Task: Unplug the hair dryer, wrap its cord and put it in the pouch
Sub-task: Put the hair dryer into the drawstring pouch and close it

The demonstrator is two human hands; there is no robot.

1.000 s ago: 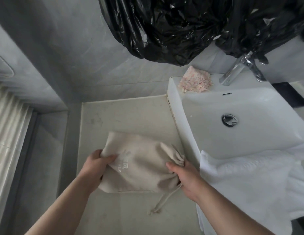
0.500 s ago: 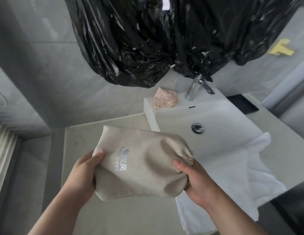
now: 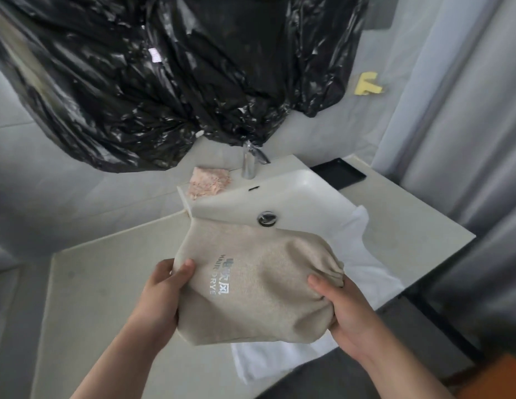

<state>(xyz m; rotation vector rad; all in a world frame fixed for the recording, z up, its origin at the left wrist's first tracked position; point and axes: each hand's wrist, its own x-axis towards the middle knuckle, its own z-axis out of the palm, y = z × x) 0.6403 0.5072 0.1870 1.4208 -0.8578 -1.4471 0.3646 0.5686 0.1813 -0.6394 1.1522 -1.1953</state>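
The big crumpled black plastic sheet (image 3: 164, 82) fills the view from 10 to 1 o'clock and hangs low, down to the top of the tap. Under it, the pale stone counter (image 3: 107, 269) lies from 8 o'clock toward the centre. The white ceramic basin (image 3: 308, 194) sits on it at about 2 o'clock from the centre.

The beige fabric pouch with silver letters (image 3: 251, 283) is in the centre, held in the air over the counter and the near edge of the basin. It bulges, so I judge that the hair dryer is inside, but the dryer and its cord cannot be seen. A white towel (image 3: 363, 254) hangs over the basin front, below the pouch at 4 o'clock.

The left hand (image 3: 161, 295) grips the closed end of the pouch at 8 o'clock, with the thumb on top. The right hand (image 3: 346, 312) grips the gathered mouth at 4 o'clock. Its fingers under the fabric are hidden.

The main risk is at the mouth. I see no drawstring, and I cannot tell if it is pulled tight. If the right hand loosens, the heavy dryer could slide out and fall on the hard basin or the counter. The fabric is smooth, so the left hand could slip. Lifting the pouch higher could catch the black plastic or the chrome tap (image 3: 249, 165). Setting it down on the loose towel could drag the towel off the edge.
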